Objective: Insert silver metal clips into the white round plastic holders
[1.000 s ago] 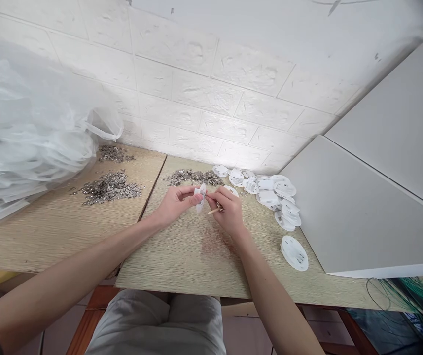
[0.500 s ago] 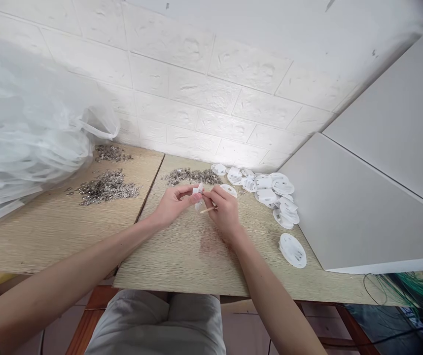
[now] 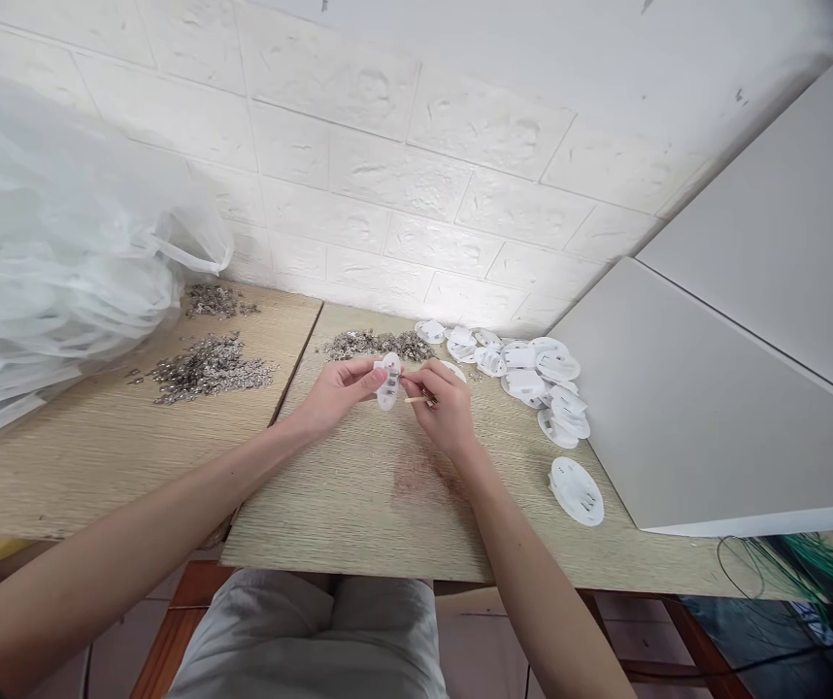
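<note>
My left hand (image 3: pixel 336 396) pinches a white oval plastic piece (image 3: pixel 388 382) by its left side, above the table. Small metal parts show on the face of that piece. Close to its right edge, my right hand (image 3: pixel 446 406) has its fingers closed round a thin pale stick (image 3: pixel 416 399); whatever else is at the fingertips is too small to make out. Behind my hands lies a pile of small metal parts (image 3: pixel 380 345). Another white disc (image 3: pixel 454 371) lies partly hidden behind my right hand.
Many white plastic discs (image 3: pixel 525 385) are heaped at the right, with one pair (image 3: pixel 577 492) nearer me. Two metal-part piles (image 3: pixel 213 369) and a large clear bag (image 3: pixel 59 272) are at the left. A grey panel (image 3: pixel 715 417) stands at the right.
The white piece has turned from nearly edge-on to showing its face with the metal parts. My right hand has shifted slightly to the right, still with the stick.
</note>
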